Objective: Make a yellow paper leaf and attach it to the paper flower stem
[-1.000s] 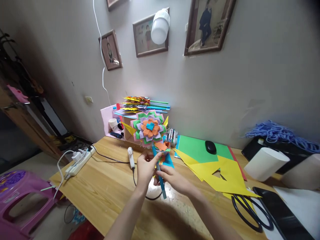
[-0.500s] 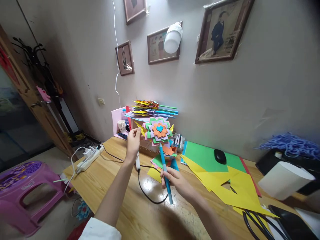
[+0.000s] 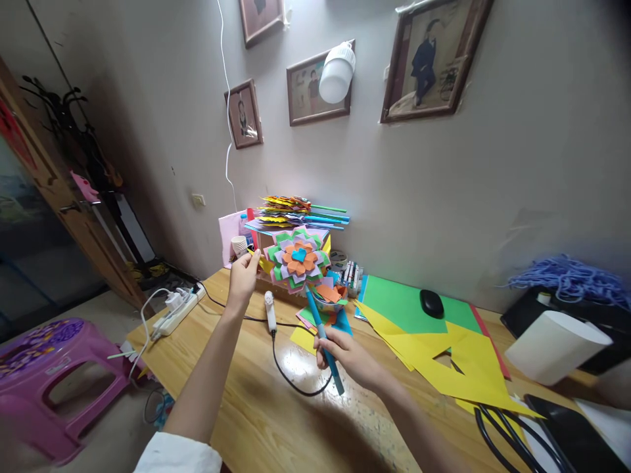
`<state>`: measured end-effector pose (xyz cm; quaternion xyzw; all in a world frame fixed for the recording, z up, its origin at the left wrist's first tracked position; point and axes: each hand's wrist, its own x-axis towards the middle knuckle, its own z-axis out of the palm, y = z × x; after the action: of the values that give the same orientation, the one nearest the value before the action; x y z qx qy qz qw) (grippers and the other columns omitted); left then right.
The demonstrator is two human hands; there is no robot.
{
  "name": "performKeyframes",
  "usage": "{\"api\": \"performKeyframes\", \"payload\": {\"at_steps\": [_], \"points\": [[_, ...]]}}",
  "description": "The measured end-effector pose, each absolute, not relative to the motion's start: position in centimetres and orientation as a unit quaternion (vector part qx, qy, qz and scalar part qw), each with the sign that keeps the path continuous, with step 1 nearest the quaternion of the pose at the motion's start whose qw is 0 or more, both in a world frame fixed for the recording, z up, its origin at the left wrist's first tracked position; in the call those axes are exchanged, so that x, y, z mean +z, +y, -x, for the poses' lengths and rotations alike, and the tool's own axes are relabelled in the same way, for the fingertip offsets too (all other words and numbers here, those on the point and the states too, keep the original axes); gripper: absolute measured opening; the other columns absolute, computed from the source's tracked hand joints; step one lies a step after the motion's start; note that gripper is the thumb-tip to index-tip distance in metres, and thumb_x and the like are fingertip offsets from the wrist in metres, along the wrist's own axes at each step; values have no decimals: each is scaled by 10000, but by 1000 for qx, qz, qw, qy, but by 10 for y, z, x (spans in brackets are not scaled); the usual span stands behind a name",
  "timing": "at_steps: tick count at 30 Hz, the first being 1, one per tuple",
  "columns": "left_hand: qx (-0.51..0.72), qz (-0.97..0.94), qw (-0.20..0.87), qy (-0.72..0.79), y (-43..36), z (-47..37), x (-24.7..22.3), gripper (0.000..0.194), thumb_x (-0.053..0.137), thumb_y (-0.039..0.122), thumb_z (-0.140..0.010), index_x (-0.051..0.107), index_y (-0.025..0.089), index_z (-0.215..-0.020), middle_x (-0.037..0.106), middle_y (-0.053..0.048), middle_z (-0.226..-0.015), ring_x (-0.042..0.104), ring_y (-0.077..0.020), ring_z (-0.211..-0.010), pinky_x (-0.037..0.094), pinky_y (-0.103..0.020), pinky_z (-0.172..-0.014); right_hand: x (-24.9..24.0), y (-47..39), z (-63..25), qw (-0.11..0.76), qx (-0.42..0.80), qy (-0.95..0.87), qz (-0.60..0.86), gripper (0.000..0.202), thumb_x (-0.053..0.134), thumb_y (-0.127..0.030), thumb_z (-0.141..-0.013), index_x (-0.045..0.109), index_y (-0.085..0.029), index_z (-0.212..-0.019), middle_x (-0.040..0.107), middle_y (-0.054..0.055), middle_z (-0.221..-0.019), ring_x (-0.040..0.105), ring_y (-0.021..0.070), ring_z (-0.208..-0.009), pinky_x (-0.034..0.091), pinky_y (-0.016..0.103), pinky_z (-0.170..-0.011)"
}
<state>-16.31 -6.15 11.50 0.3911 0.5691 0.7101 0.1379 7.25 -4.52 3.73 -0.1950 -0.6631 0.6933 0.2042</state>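
Note:
A layered paper flower [image 3: 298, 258] in green, pink, lilac and orange, with a blue heart at its centre, faces me above the table. Its blue stick stem [image 3: 316, 314] slants down to the right, and my right hand [image 3: 342, 355] is closed around the lower part. At the flower's left side, my left hand [image 3: 243, 276] pinches the tip of a yellow paper leaf [image 3: 265, 264]. Another yellow leaf shows behind the flower's right edge. A white glue gun [image 3: 270, 311] with a black cord stands on the table between my arms.
Finished paper flowers [image 3: 286, 211] lie stacked on a box at the back. A bowl of paper scraps [image 3: 331, 297], green sheet [image 3: 394, 303], cut yellow sheets [image 3: 463, 361], black mouse [image 3: 432, 303] and white roll [image 3: 556, 347] occupy the right. A power strip [image 3: 177, 311] sits at the left edge.
The flower has moved left and tilted that way, its stem leaning more. My left hand has shifted left with the yellow leaf tip, uncovering the glue gun's upper part.

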Motion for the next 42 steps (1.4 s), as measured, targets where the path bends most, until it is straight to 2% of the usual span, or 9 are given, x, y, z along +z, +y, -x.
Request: {"api": "performKeyframes", "payload": {"at_steps": [9, 17, 25, 29, 31, 35, 37, 40, 42], "points": [[713, -368, 132, 582, -69, 172, 112, 482, 573, 589, -639, 621, 110, -656, 584, -17, -542, 490, -101, -470, 405, -221, -499, 30, -42, -73, 219, 693, -658, 197, 352, 469, -525, -790, 465, -173, -792, 561, -4, -635, 533, 121, -571, 420, 278, -583], [706, -369, 106, 595, -78, 195, 107, 434, 648, 530, -598, 665, 110, -709, 630, -32, -636, 484, -81, -512, 405, -209, -553, 29, -37, -74, 204, 705, -646, 208, 359, 490, -523, -762, 469, -172, -832, 567, -2, -630, 534, 123, -553, 431, 289, -580], [718, -316, 69, 616, -84, 205, 92, 422, 612, 501, -642, 627, 112, -805, 624, -63, -762, 529, -136, -647, 400, -225, -570, 27, -34, -74, 213, 706, -640, 215, 390, 501, -556, -743, 482, -178, -837, 560, -8, -634, 544, 125, -552, 442, 289, -567], [734, -278, 65, 616, -88, 184, 71, 331, 486, 445, -760, 563, 151, -893, 588, -52, -879, 508, -122, -696, 390, -219, -605, 33, -36, -74, 224, 705, -635, 224, 403, 500, -573, -738, 494, -183, -837, 556, -19, -616, 539, 116, -537, 441, 280, -566], [725, -295, 122, 611, -89, 159, 53, 303, 482, 436, -768, 570, 158, -848, 590, -46, -823, 514, -130, -682, 399, -233, -609, 34, -37, -73, 228, 709, -627, 230, 400, 496, -577, -743, 497, -189, -839, 559, -23, -618, 539, 114, -531, 443, 275, -561], [655, -379, 325, 567, -88, 93, 19, 335, 625, 481, -658, 591, 147, -649, 589, -44, -628, 555, -173, -621, 437, -282, -576, 30, -36, -70, 231, 715, -615, 240, 417, 504, -594, -734, 509, -194, -855, 559, -28, -615, 538, 115, -514, 452, 271, -539], [623, -409, 409, 526, -85, 64, 9, 363, 631, 508, -653, 578, 149, -629, 554, -23, -562, 551, -164, -551, 447, -294, -556, 28, -34, -70, 242, 712, -614, 239, 424, 518, -591, -729, 518, -189, -866, 555, -29, -606, 533, 114, -507, 456, 270, -536], [604, -426, 480, 472, -80, 36, 5, 431, 530, 579, -712, 512, 164, -593, 431, 31, -458, 484, -131, -419, 424, -286, -472, 26, -32, -78, 259, 706, -614, 243, 405, 536, -573, -732, 521, -183, -841, 558, -26, -614, 529, 108, -505, 459, 267, -539], [607, -421, 501, 451, -76, 25, 5, 414, 541, 577, -710, 530, 164, -676, 423, 46, -474, 456, -108, -394, 405, -263, -442, 23, -31, -88, 259, 702, -614, 252, 397, 548, -563, -730, 515, -180, -830, 563, -23, -620, 532, 107, -508, 458, 266, -542]]}}
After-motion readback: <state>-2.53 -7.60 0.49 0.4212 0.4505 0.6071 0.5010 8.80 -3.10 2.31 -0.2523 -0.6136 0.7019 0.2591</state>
